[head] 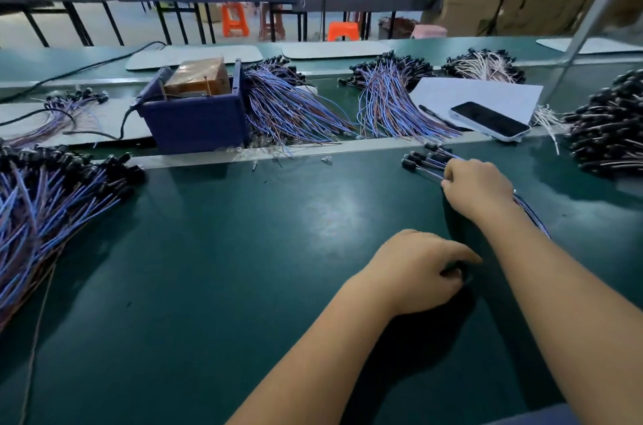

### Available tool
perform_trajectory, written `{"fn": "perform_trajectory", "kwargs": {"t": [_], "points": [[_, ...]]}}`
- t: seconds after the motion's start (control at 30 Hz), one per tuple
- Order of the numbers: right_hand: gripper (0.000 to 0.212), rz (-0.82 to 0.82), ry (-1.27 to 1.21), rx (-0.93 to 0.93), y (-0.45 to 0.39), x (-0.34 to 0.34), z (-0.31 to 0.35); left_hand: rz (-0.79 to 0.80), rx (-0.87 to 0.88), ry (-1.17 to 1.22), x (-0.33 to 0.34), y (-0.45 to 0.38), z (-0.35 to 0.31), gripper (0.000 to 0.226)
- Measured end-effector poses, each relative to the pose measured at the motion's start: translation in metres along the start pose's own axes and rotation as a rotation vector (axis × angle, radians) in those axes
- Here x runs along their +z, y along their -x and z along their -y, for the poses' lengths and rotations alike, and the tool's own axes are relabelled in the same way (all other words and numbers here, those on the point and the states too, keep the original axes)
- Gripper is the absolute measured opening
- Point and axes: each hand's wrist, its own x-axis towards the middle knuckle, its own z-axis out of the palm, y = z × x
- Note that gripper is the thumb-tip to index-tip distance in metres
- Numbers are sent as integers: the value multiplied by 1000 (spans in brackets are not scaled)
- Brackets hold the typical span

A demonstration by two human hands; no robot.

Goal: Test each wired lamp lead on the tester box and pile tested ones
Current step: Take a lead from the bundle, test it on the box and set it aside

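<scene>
Head view: right hand (478,189) grips lamp leads (426,160), sockets protruding beyond grip.

Tester box (195,104) far left on bench (243,250), lead piles (295,104) right, phone (489,120) on paper (487,90).

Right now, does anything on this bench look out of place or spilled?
Yes, two things. A few small clear bulbs lie loose on the bench in front of the blue tester box, apart from any pile. And the phone sits on a white sheet among the lead bundles, its corner jutting over the raised strip.
</scene>
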Motion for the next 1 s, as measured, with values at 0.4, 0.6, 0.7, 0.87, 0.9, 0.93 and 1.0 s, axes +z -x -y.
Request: {"fn": "perform_trajectory", "kwargs": {"t": [0.4,0.6,0.7,0.87,0.9,0.93,1.0], "points": [[33,-128,-339,-339,18,9,135,-732,-602,281,-81,46,75,29],[24,121,-989,-323,62,4,256,-916,-1000,-60,-136,110,122,26],[21,220,-1083,-367,84,6,293,-839,-1186,-246,-155,139,142,26],[17,214,-1042,-432,87,15,289,-605,-1377,-351,-169,165,161,28],[16,236,-1083,-424,85,15,286,-567,-1390,-373,-169,165,163,27],[16,254,-1120,-413,85,15,284,-555,-1394,-396,-170,165,164,26],[15,257,-1138,-412,85,14,284,-595,-1391,-427,-170,163,166,27]]}}
